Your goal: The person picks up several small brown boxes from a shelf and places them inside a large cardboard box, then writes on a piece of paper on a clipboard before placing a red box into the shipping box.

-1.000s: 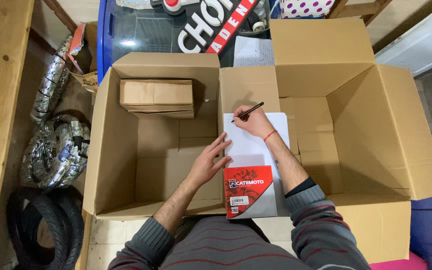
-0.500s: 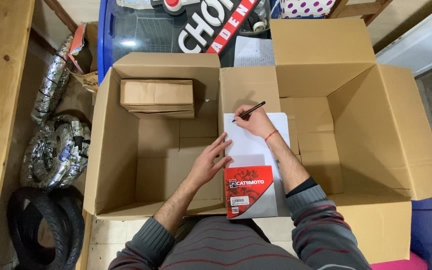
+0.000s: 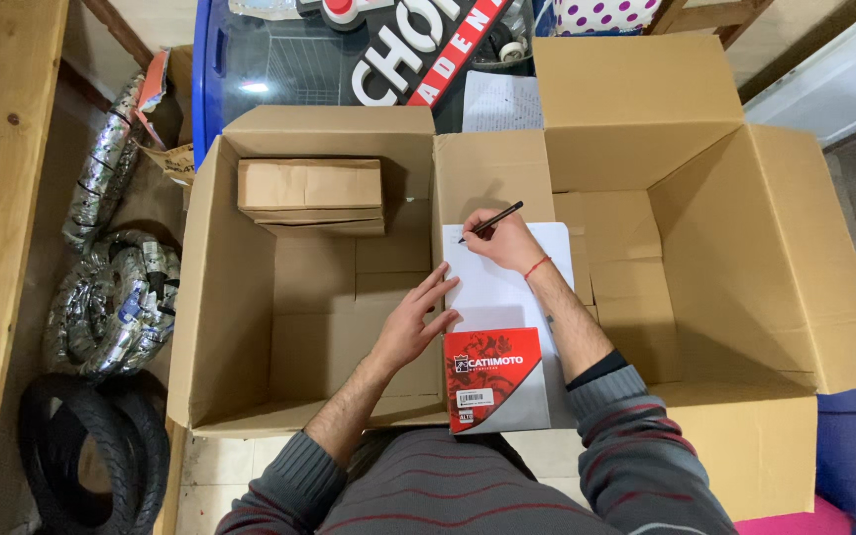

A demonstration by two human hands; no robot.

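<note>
Writing: right hand [image 3: 507,241] closed around a dark pen [image 3: 492,221], tip down on the top left corner of a white sheet of paper [image 3: 497,287].
Paper: lying over the shared edge between two open cardboard boxes, lower end under a red and grey small carton [image 3: 495,379].
Left hand: [image 3: 414,325] flat and open, fingers spread, fingertips pressing the sheet's left edge, palm over the left box [image 3: 225,297].
Left box contents: two flat brown packages [image 3: 310,196] stacked against the far wall.
Right box: [image 3: 745,248] larger, flaps up, just beside the left one.
Surroundings: foil-wrapped tyres [image 3: 111,297] and a bare black tyre [image 3: 91,446] on the floor to the left, beside a wooden board [image 3: 2,198].
Change from half a second ago: none visible; pen, both hands and sheet in the same places.
</note>
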